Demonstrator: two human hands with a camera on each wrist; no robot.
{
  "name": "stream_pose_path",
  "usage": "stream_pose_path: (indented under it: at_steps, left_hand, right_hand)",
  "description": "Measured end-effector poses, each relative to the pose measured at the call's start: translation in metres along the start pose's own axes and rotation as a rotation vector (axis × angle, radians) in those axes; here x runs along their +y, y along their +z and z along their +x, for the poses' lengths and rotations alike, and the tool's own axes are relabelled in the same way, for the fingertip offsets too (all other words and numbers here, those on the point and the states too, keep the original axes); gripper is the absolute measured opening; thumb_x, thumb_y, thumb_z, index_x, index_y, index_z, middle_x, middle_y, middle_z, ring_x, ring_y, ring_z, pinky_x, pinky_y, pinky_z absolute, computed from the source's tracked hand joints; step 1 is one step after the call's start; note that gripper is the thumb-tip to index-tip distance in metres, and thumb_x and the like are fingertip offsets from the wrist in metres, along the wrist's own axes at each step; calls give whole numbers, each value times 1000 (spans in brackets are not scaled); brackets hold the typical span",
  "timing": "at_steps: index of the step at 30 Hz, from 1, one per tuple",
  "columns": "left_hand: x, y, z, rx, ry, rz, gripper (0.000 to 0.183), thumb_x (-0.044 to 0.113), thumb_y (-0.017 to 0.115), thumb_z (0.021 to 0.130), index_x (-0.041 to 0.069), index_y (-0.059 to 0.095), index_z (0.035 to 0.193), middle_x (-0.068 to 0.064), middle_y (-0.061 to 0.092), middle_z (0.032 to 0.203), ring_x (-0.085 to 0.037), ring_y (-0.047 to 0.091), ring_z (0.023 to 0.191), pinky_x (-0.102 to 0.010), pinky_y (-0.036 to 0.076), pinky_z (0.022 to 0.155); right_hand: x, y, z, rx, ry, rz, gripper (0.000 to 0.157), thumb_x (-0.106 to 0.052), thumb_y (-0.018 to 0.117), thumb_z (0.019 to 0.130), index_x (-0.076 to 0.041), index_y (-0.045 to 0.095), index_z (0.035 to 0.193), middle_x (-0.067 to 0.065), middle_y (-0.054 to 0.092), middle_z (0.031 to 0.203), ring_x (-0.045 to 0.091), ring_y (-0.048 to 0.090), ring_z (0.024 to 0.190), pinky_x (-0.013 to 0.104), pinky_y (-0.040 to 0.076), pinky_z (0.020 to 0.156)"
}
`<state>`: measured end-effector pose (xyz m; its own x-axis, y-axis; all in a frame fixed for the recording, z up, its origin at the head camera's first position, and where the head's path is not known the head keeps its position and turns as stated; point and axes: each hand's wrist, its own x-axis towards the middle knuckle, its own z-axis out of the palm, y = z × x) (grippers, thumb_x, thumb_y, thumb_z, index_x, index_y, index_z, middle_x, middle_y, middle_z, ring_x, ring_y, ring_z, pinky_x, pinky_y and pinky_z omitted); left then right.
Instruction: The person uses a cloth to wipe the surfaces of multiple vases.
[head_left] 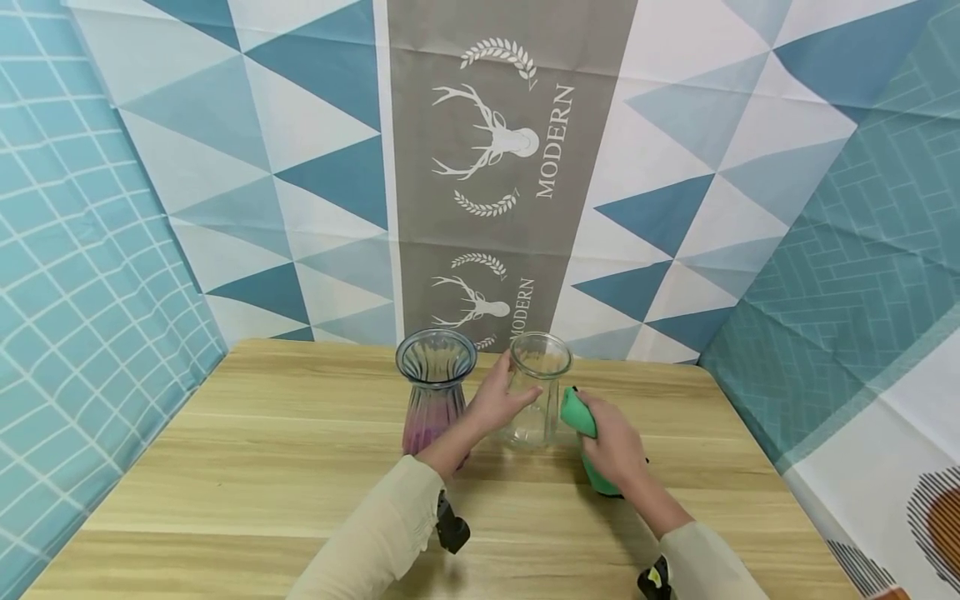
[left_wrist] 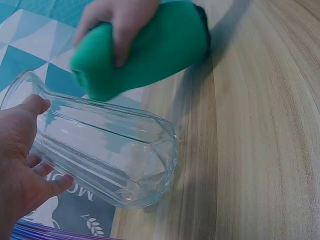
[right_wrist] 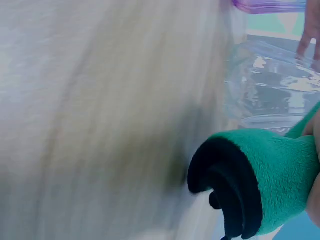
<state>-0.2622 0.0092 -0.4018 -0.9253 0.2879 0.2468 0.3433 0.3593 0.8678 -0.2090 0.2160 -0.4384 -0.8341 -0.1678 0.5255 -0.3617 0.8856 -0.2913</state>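
My left hand (head_left: pixel 501 402) grips a clear glass vase (head_left: pixel 534 425) just below its flared rim. In the left wrist view the thumb lies on one side of the vase (left_wrist: pixel 110 150) and the fingers on the other. The vase is upright near the back of the table. To its right, my right hand (head_left: pixel 615 442) clutches a bunched green cloth (head_left: pixel 577 414) with black edging. The right wrist view shows the cloth (right_wrist: pixel 280 170) folded over, its dark edge facing the camera. The cloth is close beside the vase; whether they touch, I cannot tell.
A second glass vase (head_left: pixel 437 400), bluish at the top and purple-pink at the bottom, stands left of the clear one, partly behind my left forearm. Patterned cloth (head_left: pixel 322 167) hangs behind the wooden table (head_left: pixel 247 467) and at both sides.
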Motion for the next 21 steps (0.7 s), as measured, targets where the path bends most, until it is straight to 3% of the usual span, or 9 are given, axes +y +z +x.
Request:
stream_pose_path:
  at_steps: [4,8,16,21]
  left_hand:
    - [0,-1,-1,-4,13,-8,72,23,67,86,7,27,144,-15,42,142,-32,39,133,-50,35,109]
    - [1,-1,-1,-16,33,-16,73,19,66,86,6,26,144,-15,41,143,-33,38,133,-51,34,109]
    - [1,-1,-1,-24,37,-18,73,19,67,84,6,27,143,-15,44,140,-32,40,131,-51,35,108]
    - [1,-1,0,-11,18,3,73,22,68,83,8,29,143,-14,46,139,-31,42,130,-50,36,108]
  right_hand:
    - [-4,-2,9,122,-29,41,53,2,66,76,-7,56,126,16,64,114,33,62,98,48,54,72]
    - [-8,-3,14,165,-51,70,53,2,67,75,-9,57,125,15,64,117,34,62,100,50,54,75]
    - [-7,3,15,156,-70,76,50,1,67,76,-9,57,124,15,64,117,34,62,100,51,54,76]
    - [-4,8,10,59,-60,55,51,2,68,77,-8,57,125,13,64,117,32,63,98,48,55,74]
